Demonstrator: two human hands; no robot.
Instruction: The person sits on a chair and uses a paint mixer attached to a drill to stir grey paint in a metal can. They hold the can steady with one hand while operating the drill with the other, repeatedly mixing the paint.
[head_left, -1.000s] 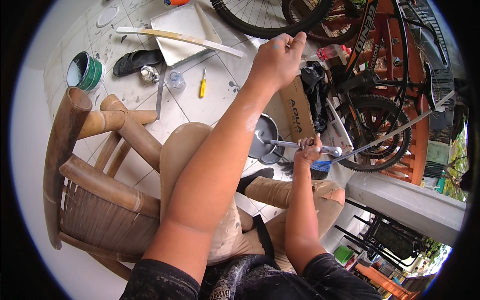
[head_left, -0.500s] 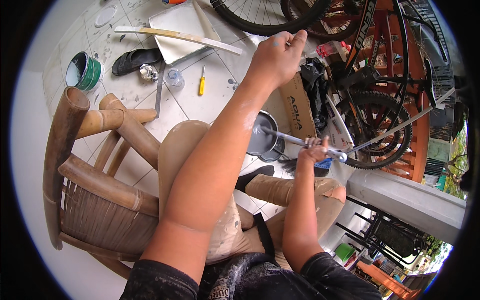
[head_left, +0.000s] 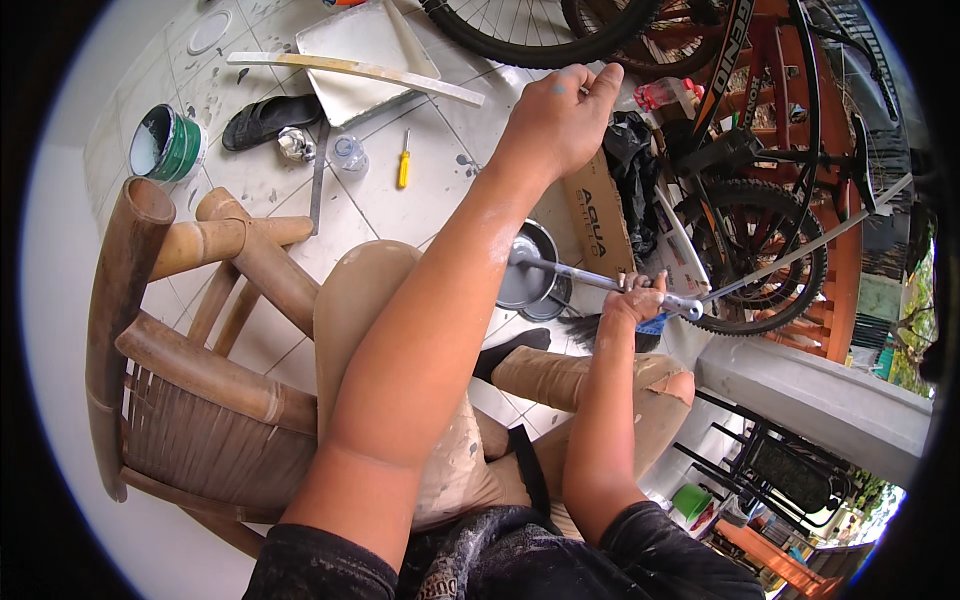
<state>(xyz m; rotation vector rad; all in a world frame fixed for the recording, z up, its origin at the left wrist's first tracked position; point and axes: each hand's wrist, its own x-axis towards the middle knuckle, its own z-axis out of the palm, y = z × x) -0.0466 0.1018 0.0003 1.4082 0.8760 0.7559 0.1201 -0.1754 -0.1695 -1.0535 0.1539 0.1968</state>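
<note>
My right hand (head_left: pixel 637 298), fingers wrapped round it, grips a grey metal tube (head_left: pixel 575 272). The tube slants down to the left, its dark far end inside a round bucket of grey liquid (head_left: pixel 528 285). My left forearm covers part of that bucket. Raised above a cardboard box (head_left: pixel 595 215), my left hand (head_left: pixel 562 118) has curled fingers and the thumb alongside. Its palm side is turned away, so anything inside it is hidden. Behind my right hand lie dark bristles (head_left: pixel 585 332) and something blue, partly covered.
A bamboo chair (head_left: pixel 215 400) stands at my left. On the tiles lie a yellow screwdriver (head_left: pixel 404 165), a clear bottle (head_left: pixel 350 157), a black sandal (head_left: pixel 270 123), a green paint pail (head_left: pixel 180 150) and a white tray (head_left: pixel 350 40) under a strip. Bicycles (head_left: pixel 740 150) lean at the right.
My right hand and the tube have shifted slightly to the right, and the tube's end has moved within the bucket. My left hand has drifted a little rightward, still curled.
</note>
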